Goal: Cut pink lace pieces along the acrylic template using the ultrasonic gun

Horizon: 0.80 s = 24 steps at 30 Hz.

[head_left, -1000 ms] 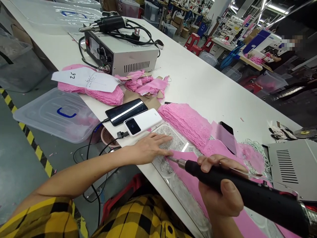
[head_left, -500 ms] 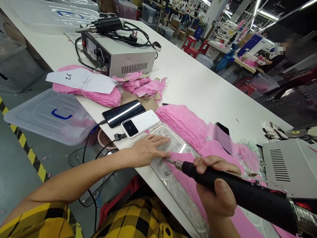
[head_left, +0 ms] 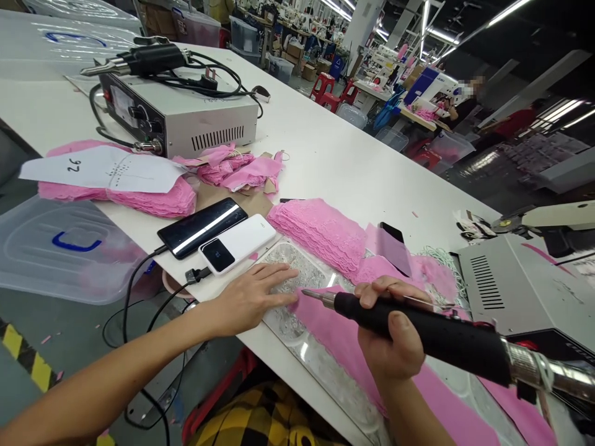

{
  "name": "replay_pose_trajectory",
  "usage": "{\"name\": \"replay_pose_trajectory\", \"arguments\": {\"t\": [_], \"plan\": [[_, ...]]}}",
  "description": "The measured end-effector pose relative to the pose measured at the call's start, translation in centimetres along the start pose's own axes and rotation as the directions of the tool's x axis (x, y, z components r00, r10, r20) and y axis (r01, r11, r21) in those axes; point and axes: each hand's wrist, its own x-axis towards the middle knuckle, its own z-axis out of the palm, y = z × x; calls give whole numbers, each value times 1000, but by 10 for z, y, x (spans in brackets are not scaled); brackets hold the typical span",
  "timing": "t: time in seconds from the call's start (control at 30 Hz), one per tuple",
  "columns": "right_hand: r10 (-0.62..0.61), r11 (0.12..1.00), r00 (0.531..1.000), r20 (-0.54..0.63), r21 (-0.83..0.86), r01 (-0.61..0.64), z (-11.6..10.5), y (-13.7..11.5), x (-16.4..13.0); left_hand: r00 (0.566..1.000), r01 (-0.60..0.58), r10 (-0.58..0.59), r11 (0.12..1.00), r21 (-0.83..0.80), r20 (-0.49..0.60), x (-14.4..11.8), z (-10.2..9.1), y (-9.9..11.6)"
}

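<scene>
My left hand [head_left: 258, 297] lies flat with fingers spread on a clear patterned plate [head_left: 290, 322], its thumb side at the end of a pink fabric strip [head_left: 353, 347]. My right hand [head_left: 395, 328] is wrapped round a thick black hand tool [head_left: 427, 337] with a pointed metal tip, like a soldering iron. The tip points left, at the strip's end close to my left hand; whether it touches the cloth I cannot tell. Beyond the plate sits a stack of pink lace pieces [head_left: 318, 235]. A purple-pink fabric piece partly covers a dark phone [head_left: 394, 248] beside it.
A white power bank [head_left: 239, 243] and a black phone [head_left: 202, 228] with cables lie left. Behind them are pink bundles under a paper pattern [head_left: 105, 168] and a grey control box [head_left: 186, 118] carrying a second tool. Another grey box [head_left: 515, 279] stands right. A person works far off.
My view has swung right, so the table's things sit further left. The tool's tip has shifted slightly away from my left hand's fingers. Both hands keep much the same pose.
</scene>
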Motion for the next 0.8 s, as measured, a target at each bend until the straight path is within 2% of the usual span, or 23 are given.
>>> {"name": "replay_pose_trajectory", "arguments": {"t": [0.37,0.57,0.8], "plan": [[2,1000,1000,13,4,-2,5,6,0,1000,-13,13,1000,27,-5,3,-1,1],[-4,1000,998,68,14,3,5,7,0,1000,-1,0,999,49,19,1,-1,0],[-9,999,1000,20,36,8,6,8,1,1000,-6,6,999,44,3,2,-2,0]]}}
